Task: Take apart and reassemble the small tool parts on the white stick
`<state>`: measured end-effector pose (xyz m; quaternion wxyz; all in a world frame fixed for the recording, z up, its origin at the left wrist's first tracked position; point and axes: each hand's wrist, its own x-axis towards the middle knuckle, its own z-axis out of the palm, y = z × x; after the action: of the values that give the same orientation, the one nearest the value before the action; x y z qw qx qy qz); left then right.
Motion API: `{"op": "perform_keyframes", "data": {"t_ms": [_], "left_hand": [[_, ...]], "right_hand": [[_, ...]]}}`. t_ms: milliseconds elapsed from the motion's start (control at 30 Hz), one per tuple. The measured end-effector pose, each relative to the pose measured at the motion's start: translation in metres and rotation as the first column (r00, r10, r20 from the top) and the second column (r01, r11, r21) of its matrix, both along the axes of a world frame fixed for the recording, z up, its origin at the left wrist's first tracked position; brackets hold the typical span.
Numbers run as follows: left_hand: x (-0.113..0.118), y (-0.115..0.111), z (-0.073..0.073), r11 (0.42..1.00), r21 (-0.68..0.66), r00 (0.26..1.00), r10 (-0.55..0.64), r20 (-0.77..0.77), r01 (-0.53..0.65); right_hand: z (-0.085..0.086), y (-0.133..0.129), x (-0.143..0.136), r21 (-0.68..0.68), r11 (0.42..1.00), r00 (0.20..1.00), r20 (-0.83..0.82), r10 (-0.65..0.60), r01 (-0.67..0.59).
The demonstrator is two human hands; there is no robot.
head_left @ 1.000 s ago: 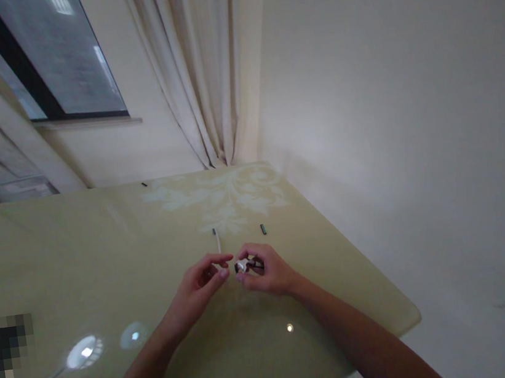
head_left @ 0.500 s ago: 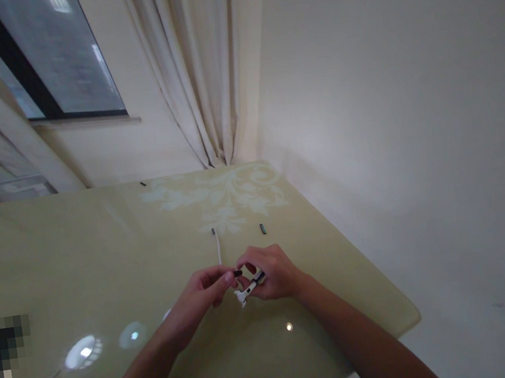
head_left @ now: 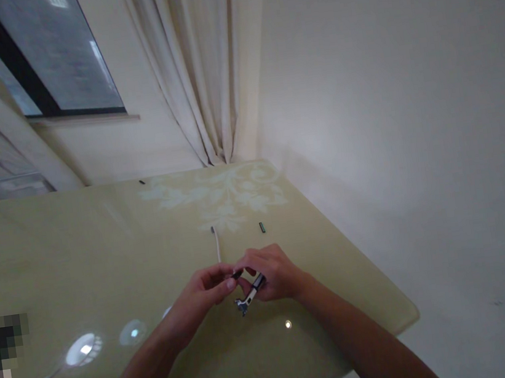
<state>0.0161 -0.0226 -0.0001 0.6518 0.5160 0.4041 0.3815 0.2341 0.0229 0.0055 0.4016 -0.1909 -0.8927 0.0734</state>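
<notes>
My left hand (head_left: 214,286) is closed, pinching a small black piece (head_left: 236,274) between thumb and fingertips. My right hand (head_left: 270,271) is wrapped round a small white-and-black handle with a forked, silvery-white head (head_left: 248,298), which looks like a razor handle. The forked head points down and to the left, below the black piece. My right fingertips meet the black piece or come very near it; I cannot tell which. Just beyond my hands lies a thin white stick with a grey tip (head_left: 217,243), its near end hidden by my left hand.
A small dark rectangular piece with a green strip (head_left: 262,227) lies beyond my right hand. Near the far edge is a tiny black object (head_left: 142,182). The glossy table (head_left: 79,255) meets a wall on the right; curtains (head_left: 199,66) hang behind it.
The forked head has turned slightly and tipped lower. The black piece is angled more upward between my fingers. Both hands stay in nearly the same place.
</notes>
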Motion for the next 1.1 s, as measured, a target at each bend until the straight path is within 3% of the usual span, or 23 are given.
{"op": "perform_keyframes", "data": {"t_ms": [100, 167, 267, 400, 633, 1100], "left_hand": [[0.001, 0.0, 0.001, 0.999, 0.027, 0.998, 0.035, 0.057, -0.037], [0.0, 0.002, 0.002, 0.99, 0.06, 0.99, 0.125, 0.068, -0.129], [-0.003, 0.005, 0.001, 0.951, 0.1, 0.956, 0.284, 0.076, -0.291], [-0.006, 0.006, 0.002, 0.923, 0.122, 0.93, 0.355, 0.092, -0.364], [-0.004, 0.004, 0.011, 0.908, 0.185, 0.926, 0.371, 0.067, -0.377], [-0.004, 0.003, 0.012, 0.898, 0.262, 0.934, 0.355, 0.044, -0.354]], "right_hand": [[0.002, -0.001, -0.001, -0.063, 0.998, 1.0, -0.005, -0.004, 0.004], [0.003, -0.002, -0.001, -0.159, 0.987, 1.0, -0.024, -0.011, 0.007], [0.007, -0.003, -0.002, -0.346, 0.938, 0.995, -0.103, -0.005, -0.032], [0.012, -0.003, -0.001, -0.483, 0.872, 0.983, -0.185, -0.005, -0.086], [0.012, -0.001, -0.002, -0.489, 0.869, 0.982, -0.188, -0.023, -0.073], [0.011, -0.002, -0.003, -0.435, 0.898, 0.983, -0.185, -0.012, -0.071]]}}
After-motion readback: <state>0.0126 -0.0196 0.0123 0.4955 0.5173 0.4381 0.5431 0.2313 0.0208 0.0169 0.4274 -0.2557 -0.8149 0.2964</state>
